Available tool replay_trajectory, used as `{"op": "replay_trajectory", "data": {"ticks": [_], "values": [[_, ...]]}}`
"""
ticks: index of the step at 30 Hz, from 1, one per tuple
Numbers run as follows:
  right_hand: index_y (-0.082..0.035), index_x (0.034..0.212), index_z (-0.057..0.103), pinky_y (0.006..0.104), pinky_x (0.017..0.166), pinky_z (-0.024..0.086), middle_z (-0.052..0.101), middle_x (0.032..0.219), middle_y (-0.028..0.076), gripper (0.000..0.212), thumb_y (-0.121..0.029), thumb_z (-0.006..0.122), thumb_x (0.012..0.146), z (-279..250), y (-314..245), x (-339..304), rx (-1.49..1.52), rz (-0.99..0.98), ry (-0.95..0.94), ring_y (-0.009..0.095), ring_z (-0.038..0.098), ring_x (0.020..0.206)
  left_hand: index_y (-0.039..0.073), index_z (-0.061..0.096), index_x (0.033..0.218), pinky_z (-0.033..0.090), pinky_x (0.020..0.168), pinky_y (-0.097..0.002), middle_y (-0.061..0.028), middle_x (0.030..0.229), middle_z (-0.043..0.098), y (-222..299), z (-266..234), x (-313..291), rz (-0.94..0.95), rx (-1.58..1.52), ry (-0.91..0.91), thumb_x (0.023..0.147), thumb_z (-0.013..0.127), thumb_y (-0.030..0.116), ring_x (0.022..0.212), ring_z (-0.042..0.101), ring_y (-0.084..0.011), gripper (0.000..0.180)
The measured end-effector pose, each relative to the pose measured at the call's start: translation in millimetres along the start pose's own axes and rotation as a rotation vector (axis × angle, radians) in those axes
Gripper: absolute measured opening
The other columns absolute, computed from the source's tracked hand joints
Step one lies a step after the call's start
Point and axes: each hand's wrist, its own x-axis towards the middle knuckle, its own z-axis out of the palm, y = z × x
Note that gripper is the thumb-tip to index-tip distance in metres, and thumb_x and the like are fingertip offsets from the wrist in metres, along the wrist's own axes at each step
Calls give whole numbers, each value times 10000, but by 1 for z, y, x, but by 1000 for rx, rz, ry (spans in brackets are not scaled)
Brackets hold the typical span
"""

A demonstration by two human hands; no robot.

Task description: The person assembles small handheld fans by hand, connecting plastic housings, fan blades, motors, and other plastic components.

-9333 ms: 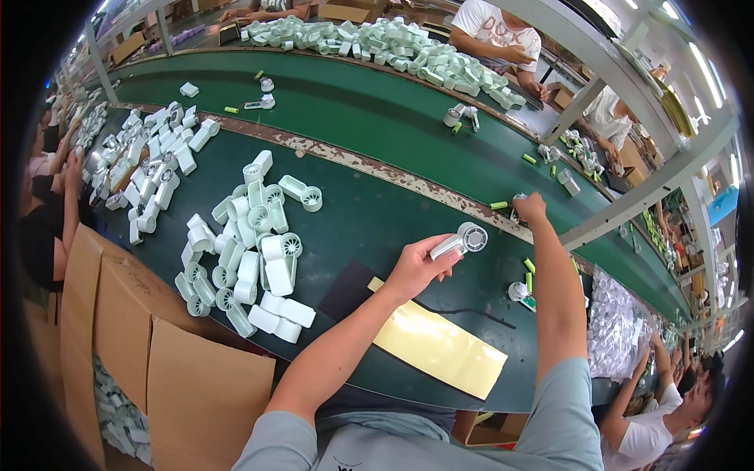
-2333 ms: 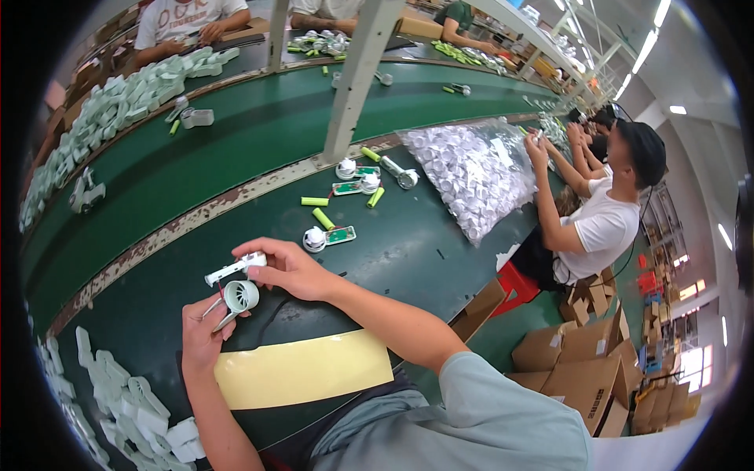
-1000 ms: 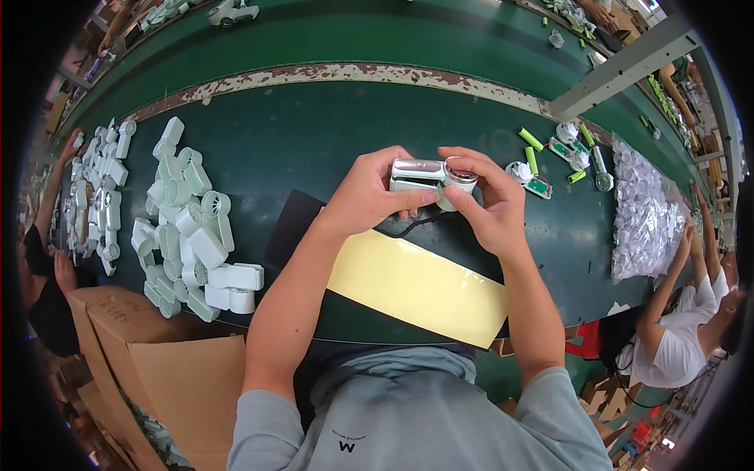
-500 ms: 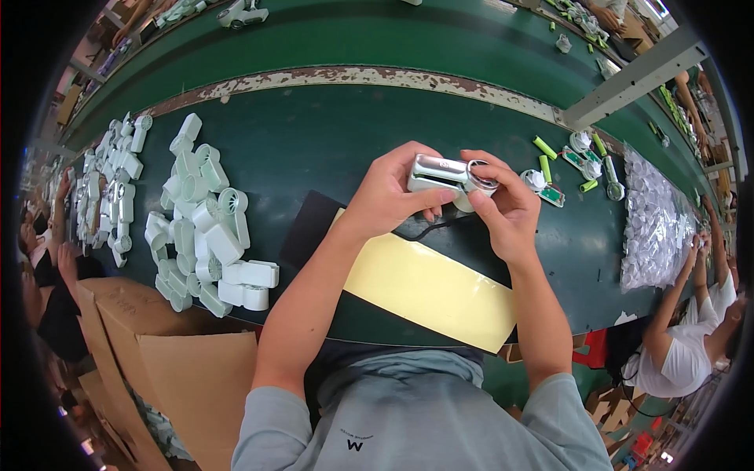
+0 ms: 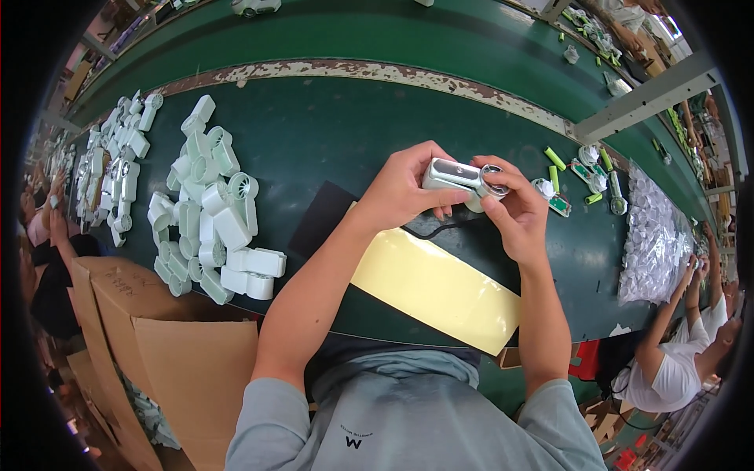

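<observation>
Between my two hands, above the green table, is a small handheld fan [image 5: 455, 170] with a silver front and a pale body. My left hand [image 5: 405, 188] grips its handle end, thumb along the near side. Fingers of my right hand [image 5: 518, 206] close around the round fan head at the other end. Beneath my hands lies a yellow glossy sheet [image 5: 432, 286] on the table, with a dark pad [image 5: 320, 216] to its left. A thin black cord [image 5: 432, 232] runs just below the fan.
A heap of pale green fan shells [image 5: 229, 224] lies left, more beyond it. On the right are green battery cells [image 5: 555, 158], circuit boards with white motors [image 5: 542, 188] and a clear bag of parts [image 5: 652, 235]. A cardboard box [image 5: 196, 377] stands lower left; a metal post [image 5: 644, 98] rises right.
The gap between the fan's silver front and pale body has narrowed, and the fan is turned slightly. Both hands keep their hold. The whole view has shifted a little.
</observation>
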Motion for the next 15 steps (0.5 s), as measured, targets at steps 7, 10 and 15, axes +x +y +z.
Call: {"op": "replay_trajectory", "data": {"ticks": [7,10,15], "values": [[-9,1248,669,388,1009,511,597,1410,204,294,-16,706,956,4,1,0,-13,-5,26,276,624,1231,19,599,1059,541,566,-248,-93,912,709,2,4,-1,-32,78,49,859,837,37,687,675,-116,311],[-13,1261,672,376,999,517,605,1398,192,303,-16,698,959,1,0,1,-32,-7,12,272,630,1221,19,596,1084,540,569,-245,-99,946,710,5,5,-2,-68,120,43,870,820,16,703,676,-122,310],[-31,1303,680,343,979,519,627,1357,158,368,4,671,937,-1,-6,4,-203,32,-40,236,643,1181,5,613,1123,558,619,-255,-110,992,712,0,7,1,-13,119,70,888,796,7,756,683,-125,298]]}}
